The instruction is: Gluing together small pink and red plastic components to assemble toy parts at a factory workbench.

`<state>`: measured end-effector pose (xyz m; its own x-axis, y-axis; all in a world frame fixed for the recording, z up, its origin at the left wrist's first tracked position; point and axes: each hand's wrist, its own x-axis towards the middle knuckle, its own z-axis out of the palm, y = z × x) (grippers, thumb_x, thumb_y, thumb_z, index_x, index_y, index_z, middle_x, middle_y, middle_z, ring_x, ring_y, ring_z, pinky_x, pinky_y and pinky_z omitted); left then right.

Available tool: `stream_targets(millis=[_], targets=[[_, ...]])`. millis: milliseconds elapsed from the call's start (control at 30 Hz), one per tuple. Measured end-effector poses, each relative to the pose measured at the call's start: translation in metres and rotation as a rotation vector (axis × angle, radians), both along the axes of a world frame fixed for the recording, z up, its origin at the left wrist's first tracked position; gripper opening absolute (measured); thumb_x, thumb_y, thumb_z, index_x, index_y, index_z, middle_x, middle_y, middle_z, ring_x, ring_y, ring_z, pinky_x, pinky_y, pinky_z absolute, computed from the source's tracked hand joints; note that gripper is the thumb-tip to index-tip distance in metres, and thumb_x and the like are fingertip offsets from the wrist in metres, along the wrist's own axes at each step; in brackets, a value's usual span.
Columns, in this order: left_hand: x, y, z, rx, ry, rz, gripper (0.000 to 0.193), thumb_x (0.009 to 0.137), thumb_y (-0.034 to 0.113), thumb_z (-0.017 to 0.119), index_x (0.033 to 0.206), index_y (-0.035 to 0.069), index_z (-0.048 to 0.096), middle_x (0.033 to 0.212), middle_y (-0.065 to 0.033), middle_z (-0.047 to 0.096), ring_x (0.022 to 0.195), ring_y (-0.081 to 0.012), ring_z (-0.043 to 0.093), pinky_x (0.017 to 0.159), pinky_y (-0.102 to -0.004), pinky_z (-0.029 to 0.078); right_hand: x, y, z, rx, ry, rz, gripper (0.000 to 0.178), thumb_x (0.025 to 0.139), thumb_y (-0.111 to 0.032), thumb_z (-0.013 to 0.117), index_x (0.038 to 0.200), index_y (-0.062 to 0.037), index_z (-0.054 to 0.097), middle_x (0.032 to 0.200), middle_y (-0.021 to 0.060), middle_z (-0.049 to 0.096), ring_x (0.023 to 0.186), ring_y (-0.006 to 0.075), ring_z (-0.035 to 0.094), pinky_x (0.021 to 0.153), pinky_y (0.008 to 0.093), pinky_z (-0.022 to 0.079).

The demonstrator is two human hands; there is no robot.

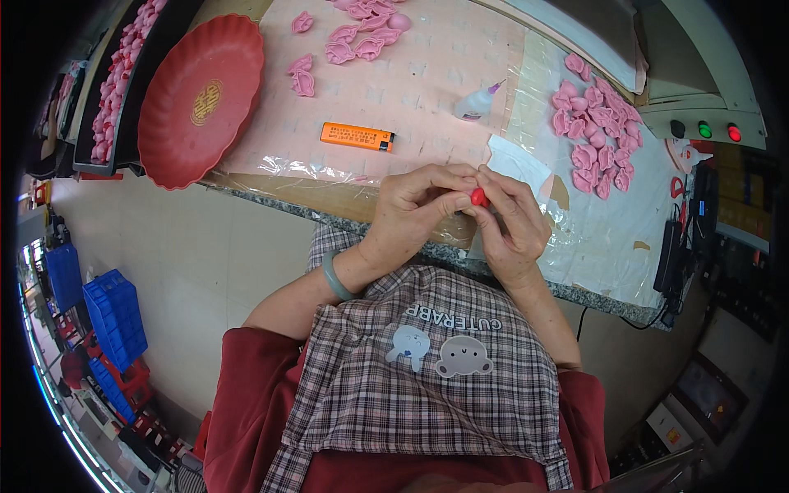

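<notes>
At the table's near edge, my two hands meet around a small, glossy red rounded piece [479,196]. My left hand [421,205] pinches it between thumb and fingers from one side. From the other side my right hand [513,220] closes on it with thumb and fingertips. The fingers cover part of the piece, so its exact kind cannot be made out. Just beyond the hands lie an orange lighter [357,137] and a small squeeze bottle [477,103] with a purple tip. A white paper sheet [521,163] is close to my right hand.
Pink moulded pieces [598,123] are heaped on the right, and more pink pieces [362,39] lie at the far left. A scalloped red plate [173,135] overhangs the left edge beside a black tray [125,135]. A box with indicator lights [704,129] stands right.
</notes>
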<state>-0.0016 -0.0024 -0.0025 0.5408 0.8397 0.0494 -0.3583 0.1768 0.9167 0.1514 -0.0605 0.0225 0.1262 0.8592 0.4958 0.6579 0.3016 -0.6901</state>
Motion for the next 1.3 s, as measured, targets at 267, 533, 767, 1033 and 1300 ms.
stream_targets(millis=[267, 533, 767, 1033, 1300], targets=[[0.0, 0.0, 0.002, 0.0, -0.009, 0.0, 0.017, 0.089, -0.005, 0.062, 0.106, -0.004, 0.063, 0.121, -0.0188, 0.062, 0.108, -0.0213, 0.062, 0.095, -0.0318, 0.052, 0.0, 0.001, 0.0, 0.005, -0.008, -0.002, 0.041, 0.071, 0.004, 0.075, 0.112, -0.001, 0.069, 0.106, 0.0149, 0.067, 0.092, 0.0237, 0.069, 0.074, 0.0295, 0.058], [-0.003, 0.006, 0.002, -0.085, -0.171, 0.01, 0.019, 0.088, -0.004, 0.063, 0.107, -0.003, 0.063, 0.118, -0.0153, 0.063, 0.106, -0.0176, 0.062, 0.092, -0.0296, 0.053, -0.001, 0.012, 0.014, 0.035, -0.055, 0.059, 0.043, 0.071, 0.0, 0.077, 0.112, -0.0024, 0.068, 0.106, 0.0129, 0.065, 0.088, 0.023, 0.068, 0.071, 0.0294, 0.058], [-0.006, 0.012, 0.001, -0.262, -0.345, -0.044, 0.022, 0.092, -0.001, 0.059, 0.114, -0.002, 0.059, 0.119, -0.015, 0.063, 0.109, -0.0198, 0.062, 0.096, -0.0316, 0.051, -0.01, 0.017, 0.024, -0.039, 0.06, 0.006, 0.042, 0.07, 0.0, 0.079, 0.11, -0.0005, 0.066, 0.108, 0.016, 0.066, 0.099, 0.0281, 0.066, 0.083, 0.0342, 0.054], [-0.002, 0.009, 0.01, -0.254, -0.284, -0.038, 0.027, 0.09, 0.001, 0.062, 0.117, 0.001, 0.055, 0.123, -0.0121, 0.059, 0.114, -0.0187, 0.057, 0.097, -0.032, 0.049, 0.004, 0.024, 0.026, 0.019, -0.172, 0.085, 0.041, 0.069, -0.002, 0.078, 0.108, -0.0013, 0.066, 0.12, 0.0161, 0.06, 0.11, 0.0333, 0.061, 0.09, 0.0395, 0.053], [-0.002, 0.01, 0.011, -0.301, -0.322, -0.003, 0.037, 0.09, 0.002, 0.064, 0.125, 0.001, 0.051, 0.122, -0.0099, 0.056, 0.114, -0.0192, 0.058, 0.097, -0.0308, 0.049, 0.004, 0.027, 0.036, -0.03, -0.159, 0.142, 0.037, 0.069, 0.002, 0.075, 0.105, -0.0016, 0.066, 0.115, 0.0135, 0.062, 0.107, 0.031, 0.062, 0.087, 0.0375, 0.053]])
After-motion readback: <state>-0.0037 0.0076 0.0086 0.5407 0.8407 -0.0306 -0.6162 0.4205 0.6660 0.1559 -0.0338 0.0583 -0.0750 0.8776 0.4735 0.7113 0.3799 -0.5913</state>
